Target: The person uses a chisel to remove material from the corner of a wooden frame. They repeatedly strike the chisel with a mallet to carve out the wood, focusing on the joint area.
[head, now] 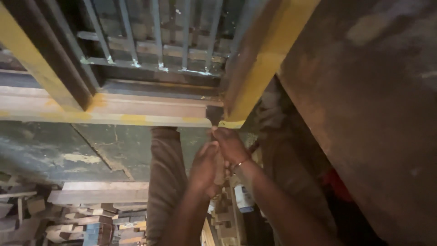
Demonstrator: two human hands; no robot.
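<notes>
Fingers of both hands bunched together, grip unclear, right hand (230, 145) touching the yellow-painted wooden frame (255, 77) at its lower corner, left hand (205, 167) pressed against the right, metal bars (157, 34) above, scrap wood pile (73, 216) below left

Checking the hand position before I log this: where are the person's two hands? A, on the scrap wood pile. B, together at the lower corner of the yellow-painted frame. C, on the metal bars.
B: the left hand and right hand meet just under the yellow-painted frame corner.
</notes>
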